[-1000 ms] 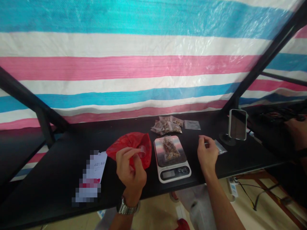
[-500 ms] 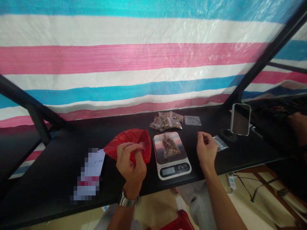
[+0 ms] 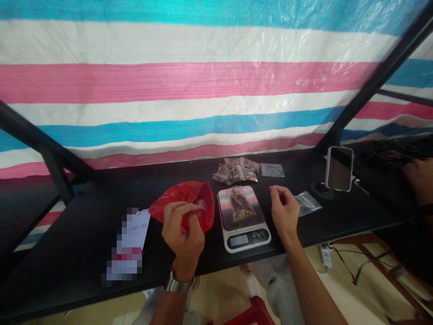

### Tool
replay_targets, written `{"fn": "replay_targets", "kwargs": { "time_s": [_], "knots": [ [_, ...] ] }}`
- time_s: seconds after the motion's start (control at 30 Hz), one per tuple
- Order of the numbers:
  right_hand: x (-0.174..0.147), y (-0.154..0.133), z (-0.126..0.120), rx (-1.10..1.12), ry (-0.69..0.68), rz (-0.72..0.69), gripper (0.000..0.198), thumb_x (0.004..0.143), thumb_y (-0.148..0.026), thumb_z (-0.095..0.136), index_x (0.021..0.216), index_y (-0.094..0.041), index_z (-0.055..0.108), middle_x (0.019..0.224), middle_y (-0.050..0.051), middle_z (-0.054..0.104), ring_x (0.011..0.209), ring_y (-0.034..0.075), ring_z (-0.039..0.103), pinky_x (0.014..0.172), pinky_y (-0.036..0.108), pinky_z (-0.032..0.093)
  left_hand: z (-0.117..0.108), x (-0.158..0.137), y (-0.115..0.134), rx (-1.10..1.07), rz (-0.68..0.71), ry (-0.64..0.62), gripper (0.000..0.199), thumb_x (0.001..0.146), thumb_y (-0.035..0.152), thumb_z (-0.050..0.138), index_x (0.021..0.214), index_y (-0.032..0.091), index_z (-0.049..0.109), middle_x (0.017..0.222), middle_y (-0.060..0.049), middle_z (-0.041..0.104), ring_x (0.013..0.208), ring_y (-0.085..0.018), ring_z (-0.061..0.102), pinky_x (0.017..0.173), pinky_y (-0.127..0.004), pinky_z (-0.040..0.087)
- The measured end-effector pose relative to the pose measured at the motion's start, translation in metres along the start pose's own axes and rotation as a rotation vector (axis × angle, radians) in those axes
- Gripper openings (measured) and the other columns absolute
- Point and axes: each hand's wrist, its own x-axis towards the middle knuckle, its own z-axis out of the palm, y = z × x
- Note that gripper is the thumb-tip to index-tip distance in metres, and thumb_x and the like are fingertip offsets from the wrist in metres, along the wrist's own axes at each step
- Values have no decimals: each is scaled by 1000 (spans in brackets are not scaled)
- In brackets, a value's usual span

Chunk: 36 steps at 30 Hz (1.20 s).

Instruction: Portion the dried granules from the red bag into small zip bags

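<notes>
My left hand (image 3: pixel 182 228), a metal watch on its wrist, is over the open red plastic bag (image 3: pixel 169 194). Its fingers pinch a small clear plastic piece (image 3: pixel 202 206) with a curved edge. To the right of the bag stands a white kitchen scale (image 3: pixel 248 241), its small display too blurred to read surely. On its plate lies a clear zip bag of dried brown bits (image 3: pixel 241 204). My right hand (image 3: pixel 285 212) hovers right of the scale, thumb and fingers closed together; whatever they may hold is hidden. Just beyond it lies a flat clear plastic bag (image 3: pixel 307 203).
Behind the scale is a pile of filled zip bags (image 3: pixel 235 171), with a flat clear bag (image 3: pixel 272 170) beside it. A phone (image 3: pixel 137 239) showing a timer lies at left. Another phone on a stand (image 3: pixel 339 169) is at right. Another person's hand (image 3: pixel 419 178) shows at far right.
My right hand has shifted left, nearer the scale, uncovering more of the flat bag behind it. My left hand stays over the red bag. The phone's timer has advanced.
</notes>
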Motion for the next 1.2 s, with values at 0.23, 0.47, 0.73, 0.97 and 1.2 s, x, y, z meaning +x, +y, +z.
{"fn": "replay_targets", "kwargs": {
  "time_s": [0.23, 0.47, 0.73, 0.97, 1.2],
  "knots": [
    [30, -12, 16, -227, -385, -292, 24, 95, -36, 62, 86, -21, 79, 84, 6, 72, 82, 23, 68, 82, 36, 52, -9, 2, -4, -1, 7, 6, 23, 94, 0, 58, 85, 19, 68, 82, 0, 65, 81, -15, 63, 75, -29, 51],
    [65, -26, 53, -513, -752, -483, 20, 94, -32, 70, 82, -23, 83, 84, 7, 69, 85, 25, 64, 84, 37, 48, -11, 2, -5, 17, 4, 1, 23, 94, 0, 59, 87, 20, 69, 83, 0, 64, 79, -16, 63, 72, -31, 50],
    [62, -20, 56, -357, -838, -466, 16, 93, -25, 68, 80, -23, 78, 90, 5, 70, 93, 24, 64, 91, 38, 46, -13, 1, -4, 32, -1, -1, 22, 94, 1, 60, 86, 20, 69, 84, 0, 64, 78, -14, 62, 72, -31, 46],
    [56, -33, 46, -179, -840, -460, 19, 96, -18, 62, 80, -22, 71, 91, 5, 67, 96, 24, 62, 94, 39, 45, -15, 3, -1, 63, 21, -3, 23, 92, -1, 60, 85, 20, 68, 84, 0, 63, 76, -14, 61, 71, -31, 46],
    [42, -55, 17, 40, -795, -391, 18, 102, -24, 61, 86, -23, 68, 97, 4, 64, 93, 20, 62, 89, 34, 48, -12, 1, 37, 130, 211, -77, 25, 85, -1, 64, 94, 21, 68, 87, -3, 66, 82, -20, 64, 78, -37, 50]
  ]
}}
